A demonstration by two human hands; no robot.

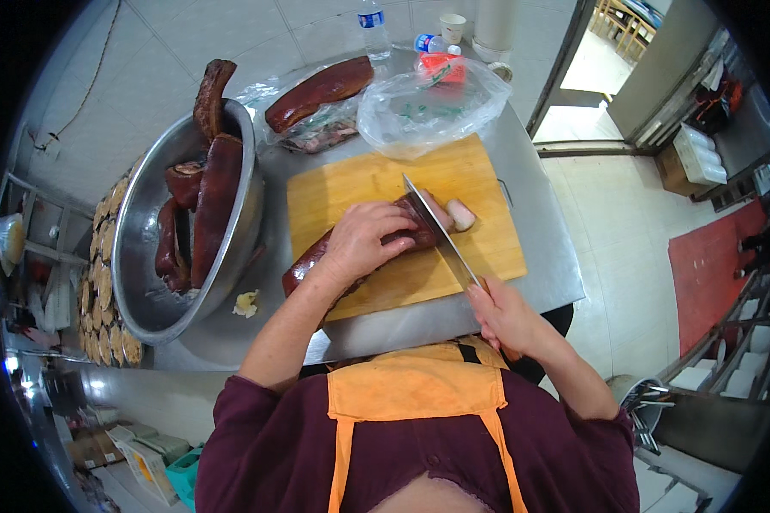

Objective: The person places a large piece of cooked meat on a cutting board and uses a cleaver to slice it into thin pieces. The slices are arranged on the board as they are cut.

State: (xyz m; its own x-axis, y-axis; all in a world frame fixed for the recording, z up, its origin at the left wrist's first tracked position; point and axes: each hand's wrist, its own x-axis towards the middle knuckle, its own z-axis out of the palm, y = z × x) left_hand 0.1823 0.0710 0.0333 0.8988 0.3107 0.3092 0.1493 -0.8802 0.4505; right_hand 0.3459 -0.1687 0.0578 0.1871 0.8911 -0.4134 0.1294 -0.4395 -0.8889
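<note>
A long slab of dark, glossy cured meat (307, 261) lies slantwise across a yellow wooden cutting board (385, 176). My left hand (373, 232) rests on top of the slab and presses it down, fingers towards the blade. In my right hand (504, 314) is the handle of a cleaver (441, 234), whose blade stands on edge across the slab near its right end. Just beyond the blade lie pale cut slices of meat (462, 215). How deep the blade sits in the meat is hidden.
Left of the board, a metal basin (128, 237) holds several pieces of cured meat (217, 211). Behind are another slab (321, 93) on plastic wrapping, a clear plastic bag (433, 118), water bottles (375, 32) and a paper cup (452, 29). A pale scrap (246, 304) lies on the metal table (385, 333).
</note>
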